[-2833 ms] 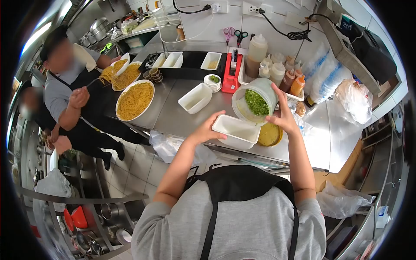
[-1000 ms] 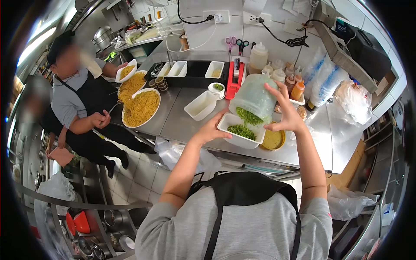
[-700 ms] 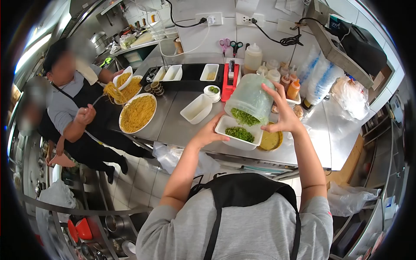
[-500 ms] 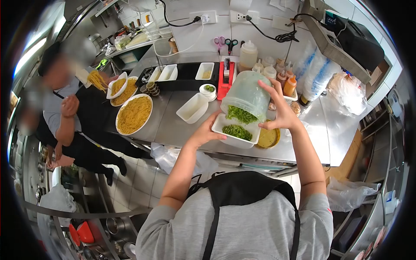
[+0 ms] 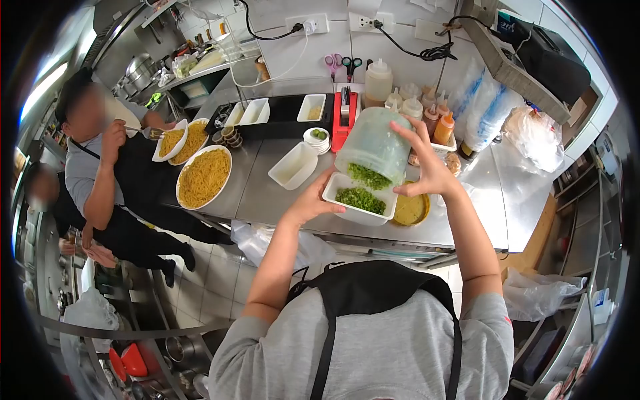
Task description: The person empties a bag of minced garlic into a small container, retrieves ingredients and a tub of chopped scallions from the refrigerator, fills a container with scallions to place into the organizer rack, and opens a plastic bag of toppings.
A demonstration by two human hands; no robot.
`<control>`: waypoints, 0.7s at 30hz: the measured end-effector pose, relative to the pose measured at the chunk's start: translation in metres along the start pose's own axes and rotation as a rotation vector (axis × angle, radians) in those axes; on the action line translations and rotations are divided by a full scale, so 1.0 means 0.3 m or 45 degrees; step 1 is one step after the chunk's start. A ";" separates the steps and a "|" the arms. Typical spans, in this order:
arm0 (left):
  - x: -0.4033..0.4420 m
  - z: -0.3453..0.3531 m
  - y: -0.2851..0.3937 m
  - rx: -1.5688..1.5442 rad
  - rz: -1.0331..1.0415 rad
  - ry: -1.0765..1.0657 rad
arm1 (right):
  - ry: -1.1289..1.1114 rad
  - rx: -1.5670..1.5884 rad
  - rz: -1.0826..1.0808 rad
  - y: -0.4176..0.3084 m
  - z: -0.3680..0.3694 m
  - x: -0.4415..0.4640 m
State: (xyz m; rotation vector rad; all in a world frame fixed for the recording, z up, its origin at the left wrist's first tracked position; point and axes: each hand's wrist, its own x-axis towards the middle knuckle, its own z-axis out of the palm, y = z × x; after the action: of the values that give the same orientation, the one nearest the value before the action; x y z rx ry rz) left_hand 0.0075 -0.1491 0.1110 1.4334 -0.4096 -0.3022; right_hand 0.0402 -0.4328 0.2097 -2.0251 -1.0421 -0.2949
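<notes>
Fingers of the left hand (image 5: 311, 204) grip the left end of a white tub (image 5: 357, 215), while the right hand (image 5: 432, 170) has a tipped plastic container (image 5: 375, 137) clutched above — both just right of frame centre. Chopped greens (image 5: 360, 199) show in each — noodles (image 5: 203, 177) far left.

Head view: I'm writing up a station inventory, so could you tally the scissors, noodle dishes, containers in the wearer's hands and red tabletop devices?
Scissors: 2, purple and black
Noodle dishes: 3, large platter, platter behind it, co-worker's smaller dish
Wearer's containers: 2, translucent tub and white container
Red device: 1
Total: 8
</notes>
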 end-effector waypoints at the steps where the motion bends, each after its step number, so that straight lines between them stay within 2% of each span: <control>1: 0.001 -0.003 -0.001 -0.011 0.002 -0.003 | -0.007 -0.010 0.003 0.001 -0.001 0.003; 9: -0.009 0.006 0.015 0.002 0.009 0.047 | -0.036 -0.003 0.005 0.005 0.004 0.007; 12: -0.014 0.017 0.036 -0.005 0.044 0.050 | 0.033 -0.007 0.008 0.009 0.006 0.004; 15: -0.003 -0.001 0.013 0.017 0.011 -0.008 | -0.034 0.007 -0.023 -0.007 0.004 0.010; 18: -0.006 -0.003 0.002 -0.005 0.048 0.011 | 0.003 0.059 0.073 -0.019 -0.002 0.006; 21: -0.008 0.000 0.008 0.014 0.045 0.001 | -0.010 0.044 0.008 -0.008 0.004 0.007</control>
State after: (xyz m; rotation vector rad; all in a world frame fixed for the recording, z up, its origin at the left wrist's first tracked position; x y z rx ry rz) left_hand 0.0051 -0.1479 0.1132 1.4356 -0.4361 -0.2707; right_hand 0.0395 -0.4300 0.2115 -1.9997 -1.0385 -0.2641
